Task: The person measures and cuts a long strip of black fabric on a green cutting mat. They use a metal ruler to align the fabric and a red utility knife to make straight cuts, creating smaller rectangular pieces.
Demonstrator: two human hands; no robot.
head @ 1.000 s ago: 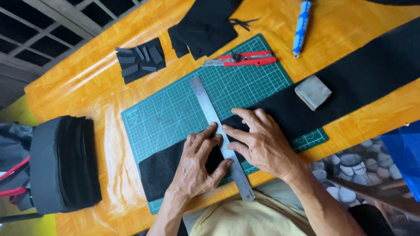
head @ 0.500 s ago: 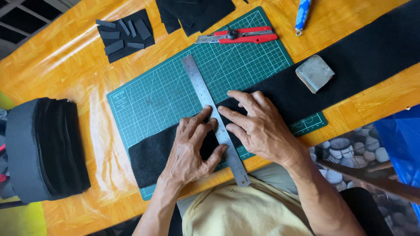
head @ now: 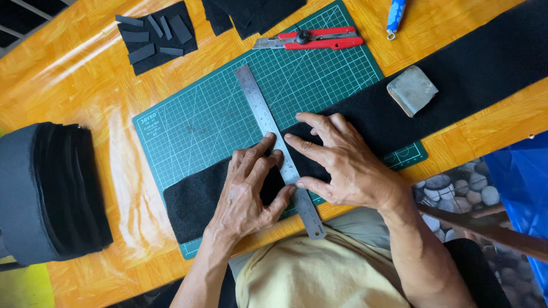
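Left hand: the left hand [head: 245,194] lies flat, fingers spread, pressing on the black felt strip [head: 456,74] just left of the metal ruler [head: 268,128]. Its fingertips touch the ruler's edge. It grips nothing.

Right hand: the right hand [head: 342,165] lies open too, fingers apart, on the felt just right of the ruler. Thumb and first finger push against the ruler's other edge. Nothing is pinched or held.

Ruler: it lies across the felt strip, from the far middle of the green cutting mat [head: 205,120] to the near table edge. Both hands squeeze it from its two sides.

What changed: not much. Half a second ago both hands were on the same spots and the ruler had the same slant (the view has only shifted a bit). The fingers look nudged a little closer to the ruler.

What that means: my guess is the hands are still lining up and holding the ruler down, and no cut is started.

Felt strip: long and black, it runs from the near left of the mat out to the far right over the orange table [head: 74,74].

Knife: the red cutter [head: 311,40] lies untouched at the far edge of the mat.

Other things: a grey block [head: 412,90] sits on the felt to the right. Small cut felt pieces [head: 154,34] lie far left. A dark felt roll [head: 51,191] sits at the left.
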